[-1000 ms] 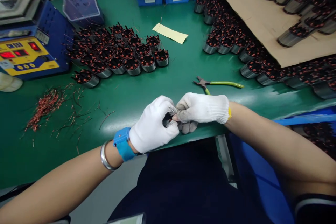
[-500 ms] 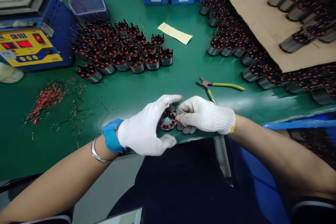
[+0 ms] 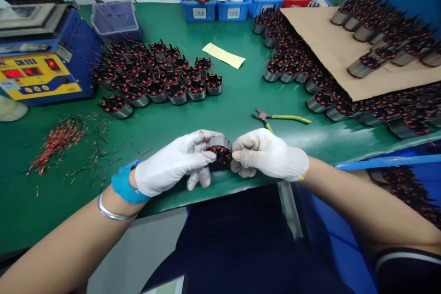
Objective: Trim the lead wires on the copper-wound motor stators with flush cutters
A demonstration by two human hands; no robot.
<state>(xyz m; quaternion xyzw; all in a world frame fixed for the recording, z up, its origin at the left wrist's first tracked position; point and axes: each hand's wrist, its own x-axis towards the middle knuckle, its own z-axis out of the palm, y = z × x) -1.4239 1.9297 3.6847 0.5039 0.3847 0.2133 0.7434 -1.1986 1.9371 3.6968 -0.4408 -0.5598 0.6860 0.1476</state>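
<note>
A motor stator [image 3: 221,142], a steel ring with copper windings and black plastic parts, is held tilted at the front edge of the table. My left hand [image 3: 179,160], in a white glove, has thumb and fingers closed round its left side. Against its right side is my right hand [image 3: 267,154], also gloved, with thumb and forefinger pinched together. A bare fingertip pokes out of that glove. Whatever lies in the pinch is too small to make out. Just beyond the right hand lie green-handled cutting pliers [image 3: 265,117].
Rows of stators [image 3: 165,78] stand at centre left, more [image 3: 289,62] at right, some on a cardboard sheet [image 3: 317,36]. Copper wire scraps [image 3: 58,142] lie left, near a blue machine [image 3: 77,55]. Tool boxes [image 3: 199,13] line the back; a yellow paper strip [image 3: 223,55] lies mid-table.
The stator has tipped over, from its open end facing up to its steel side showing on top. My left hand has turned and shifted left, its thumb now on the stator. The right hand keeps its pinch.
</note>
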